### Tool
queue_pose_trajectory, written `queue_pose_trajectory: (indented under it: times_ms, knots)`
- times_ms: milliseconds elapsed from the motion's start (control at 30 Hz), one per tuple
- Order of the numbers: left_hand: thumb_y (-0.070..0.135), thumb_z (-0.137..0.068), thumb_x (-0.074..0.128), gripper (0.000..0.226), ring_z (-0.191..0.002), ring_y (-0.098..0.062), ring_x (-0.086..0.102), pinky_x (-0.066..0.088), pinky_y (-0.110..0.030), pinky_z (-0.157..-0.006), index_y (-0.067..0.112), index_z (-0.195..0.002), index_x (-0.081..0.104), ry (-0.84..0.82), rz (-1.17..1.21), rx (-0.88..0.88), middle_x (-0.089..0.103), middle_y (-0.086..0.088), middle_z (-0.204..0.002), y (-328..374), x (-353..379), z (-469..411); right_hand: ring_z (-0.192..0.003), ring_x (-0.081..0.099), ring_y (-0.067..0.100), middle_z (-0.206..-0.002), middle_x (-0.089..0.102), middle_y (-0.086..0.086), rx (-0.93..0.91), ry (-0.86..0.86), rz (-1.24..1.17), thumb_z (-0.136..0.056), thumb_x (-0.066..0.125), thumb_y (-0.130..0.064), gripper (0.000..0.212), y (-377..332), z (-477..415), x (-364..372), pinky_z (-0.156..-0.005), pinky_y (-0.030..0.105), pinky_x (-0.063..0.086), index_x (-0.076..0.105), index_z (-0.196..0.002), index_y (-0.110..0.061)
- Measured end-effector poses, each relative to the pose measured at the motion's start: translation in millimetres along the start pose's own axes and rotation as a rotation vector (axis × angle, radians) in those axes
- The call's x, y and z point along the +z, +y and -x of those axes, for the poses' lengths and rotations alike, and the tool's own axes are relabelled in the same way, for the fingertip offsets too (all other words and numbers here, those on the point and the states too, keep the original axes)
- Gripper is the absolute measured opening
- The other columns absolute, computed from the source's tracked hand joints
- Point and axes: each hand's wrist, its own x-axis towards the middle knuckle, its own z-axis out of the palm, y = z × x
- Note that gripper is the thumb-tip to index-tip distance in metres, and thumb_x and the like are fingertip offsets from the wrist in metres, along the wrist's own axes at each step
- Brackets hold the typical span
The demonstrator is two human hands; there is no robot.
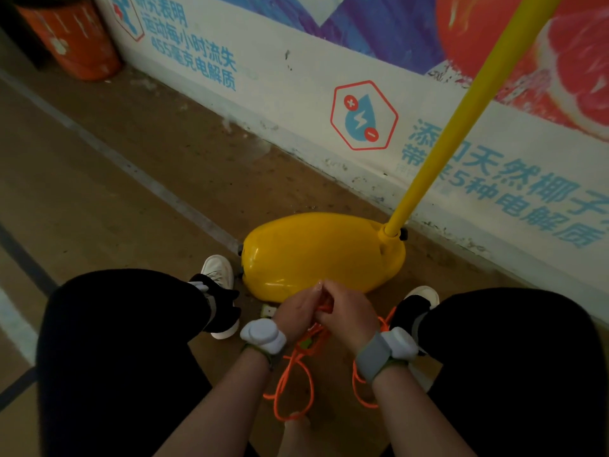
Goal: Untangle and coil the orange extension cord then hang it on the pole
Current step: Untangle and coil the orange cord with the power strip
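Left hand [295, 308] & right hand [351, 313] both pinch orange extension cord [324, 306]; light, floppy, prob snags, so grip near tangle, not loose loops.

Dim indoor light, soft glare on yellow base [316, 255], wide-angle bending at edges, slight blur

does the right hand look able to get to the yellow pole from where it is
Probably yes: the yellow pole rises just beyond the right hand, with only its yellow base between them. Both that hand and the left hand are gripping the orange extension cord.
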Motion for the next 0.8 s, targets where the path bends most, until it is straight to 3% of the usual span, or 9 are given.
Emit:
queue_pose_trajectory:
  times_ms: [100,167,267,367,467,567,667,733,800]
  knots:
    - [0.043,-0.099,0.035,0.036,-0.064,-0.005,0.053,0.041,-0.031,-0.068,0.023,-0.081,0.06,-0.098,-0.035,-0.031,0.058,-0.001,-0.073,-1,-4,1,-0.108,0.049,0.023,-0.102,0.06,-0.002,-0.067,0.003,0.187,-0.08,0.064,-0.031,0.03,6,-4,-5,-0.08,0.033,0.033,0.056,-0.108,-0.027]
    - [0.047,-0.093,0.049,0.031,-0.049,0.002,0.044,0.036,-0.027,-0.058,0.022,-0.076,0.057,-0.147,-0.045,-0.057,0.05,0.006,-0.061,-3,-14,-2,-0.109,0.044,0.02,-0.104,0.055,-0.005,-0.018,-0.002,0.202,-0.08,0.064,-0.036,0.03,15,-7,-7,-0.079,0.032,0.029,0.057,-0.109,-0.031]
    - [0.043,-0.092,0.054,0.026,-0.055,-0.001,0.05,0.039,-0.023,-0.059,0.019,-0.087,0.061,-0.224,-0.071,-0.062,0.057,0.007,-0.066,-7,-20,-2,-0.11,0.041,0.021,-0.112,0.046,-0.001,0.131,-0.067,0.103,-0.079,0.069,-0.042,0.04,28,-8,-5,-0.087,0.034,0.036,0.055,-0.116,-0.037]
    - [0.045,-0.095,0.049,0.037,-0.06,-0.011,0.051,0.04,-0.027,-0.063,0.011,-0.093,0.064,-0.183,-0.14,-0.099,0.058,0.0,-0.069,-9,-20,-3,-0.11,0.053,0.028,-0.115,0.054,0.01,0.192,-0.113,-0.123,-0.084,0.065,-0.011,0.041,36,-7,0,-0.089,0.029,0.044,0.058,-0.122,-0.023]
    - [0.044,-0.096,0.047,0.039,-0.052,-0.012,0.044,0.037,-0.026,-0.056,0.016,-0.072,0.058,-0.11,-0.123,-0.163,0.048,0.001,-0.058,-11,-29,-4,-0.099,0.064,0.027,-0.103,0.069,0.014,0.235,-0.016,-0.181,-0.086,0.058,0.001,0.026,41,-7,1,-0.076,0.021,0.041,0.067,-0.109,-0.007]
    - [0.046,-0.096,0.043,0.046,-0.048,-0.011,0.037,0.033,-0.024,-0.05,0.016,-0.062,0.049,-0.143,-0.045,-0.199,0.043,0.0,-0.055,-7,-39,-5,-0.097,0.065,0.026,-0.099,0.072,0.015,0.322,0.091,-0.241,-0.085,0.057,0.003,0.025,41,-6,1,-0.072,0.016,0.037,0.07,-0.106,-0.004]
    - [0.047,-0.096,0.043,0.043,-0.048,-0.009,0.036,0.033,-0.018,-0.046,0.01,-0.076,0.053,-0.237,-0.03,-0.251,0.042,0.001,-0.057,-5,-44,-2,-0.101,0.065,0.031,-0.106,0.07,0.018,0.465,0.22,-0.282,-0.084,0.056,0.004,0.028,54,-9,9,-0.089,0.027,0.044,0.07,-0.108,-0.001]
    - [0.043,-0.097,0.045,0.039,-0.047,-0.007,0.038,0.033,-0.018,-0.046,0.011,-0.077,0.055,-0.256,0.109,-0.28,0.044,0.002,-0.056,0,-49,3,-0.099,0.065,0.032,-0.11,0.068,0.02,0.583,0.265,-0.299,-0.087,0.05,0.004,0.029,62,-9,9,-0.091,0.037,0.049,0.068,-0.11,0.0]
    - [0.033,-0.1,0.04,0.036,-0.038,-0.004,0.031,0.026,-0.015,-0.039,0.012,-0.072,0.049,-0.244,0.47,-0.29,0.036,0.006,-0.046,6,-58,5,-0.08,0.068,0.007,-0.101,0.067,0.012,0.666,0.243,-0.335,-0.091,0.044,0.005,0.025,66,-7,6,-0.073,0.021,0.053,0.066,-0.101,-0.001]
